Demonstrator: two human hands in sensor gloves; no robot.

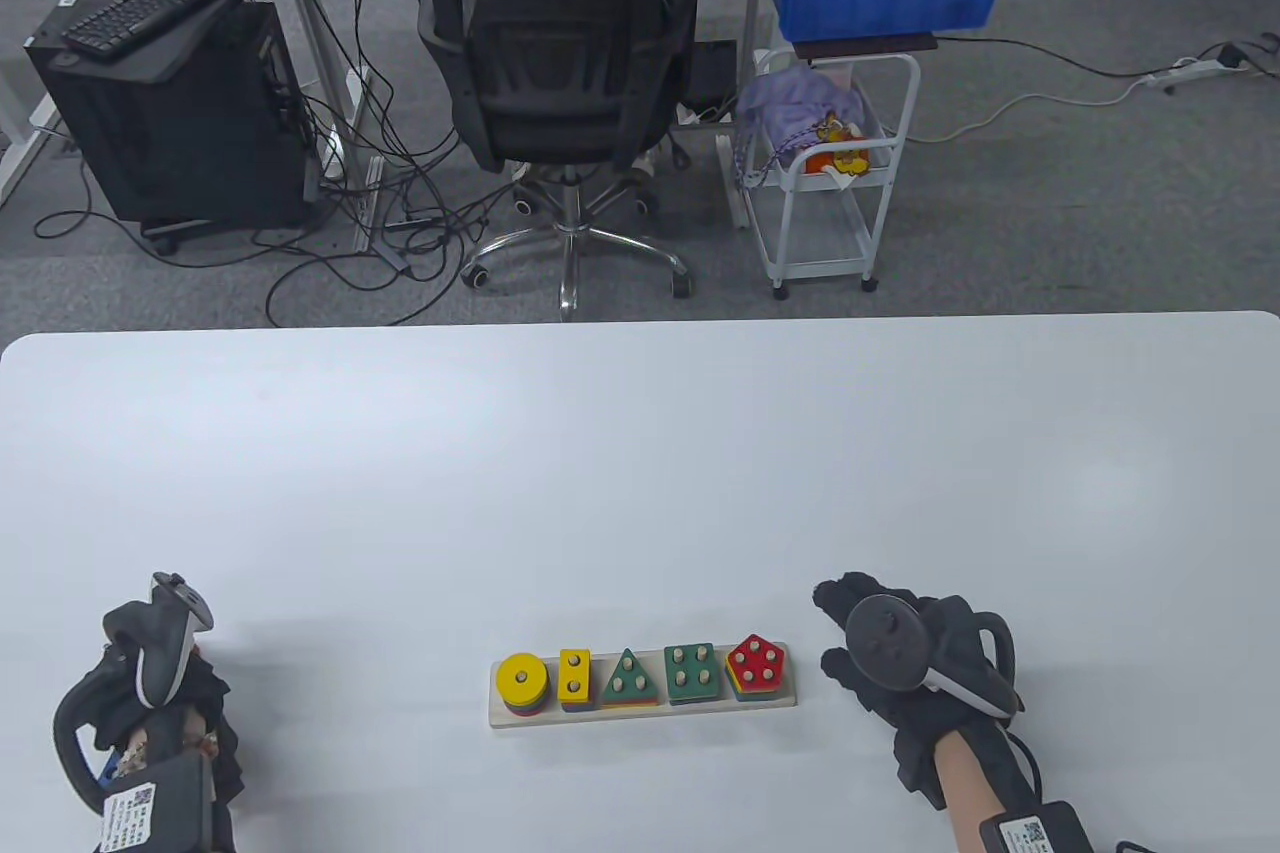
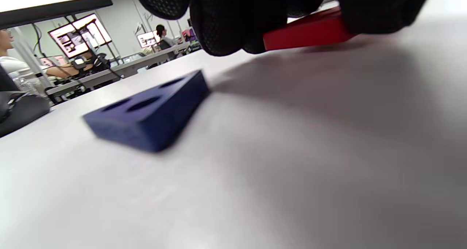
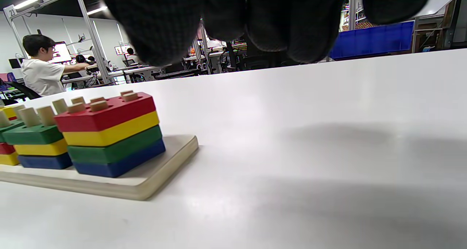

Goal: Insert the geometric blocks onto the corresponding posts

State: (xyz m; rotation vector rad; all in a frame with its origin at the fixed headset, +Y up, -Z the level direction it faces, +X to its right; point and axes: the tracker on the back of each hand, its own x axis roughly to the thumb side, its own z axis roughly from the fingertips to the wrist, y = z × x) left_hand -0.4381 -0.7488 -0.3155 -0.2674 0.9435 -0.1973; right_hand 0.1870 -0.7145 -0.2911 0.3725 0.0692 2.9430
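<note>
1. The left hand (image 1: 150, 693) is far out on the left side of the counter (image 1: 640, 453).
2. Its fingers (image 2: 226, 19) touch a red block (image 2: 306, 31); I cannot tell if they grip it.
3. A blue triangle block (image 2: 149, 108) lies flat just beside them, nearer this hand.
4. The peg board (image 1: 642, 708) is well apart, to the right.
5. The right hand (image 1: 915, 668), near the red pentagon stack (image 1: 757, 665), holds nothing.

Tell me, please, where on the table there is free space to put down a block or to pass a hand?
Bare tabletop spans the whole far half, beyond the wooden peg board. More lies between the board and the left hand. It is crowded under the left hand, where a blue triangular block and a red block lie, and between the board and the right hand.
</note>
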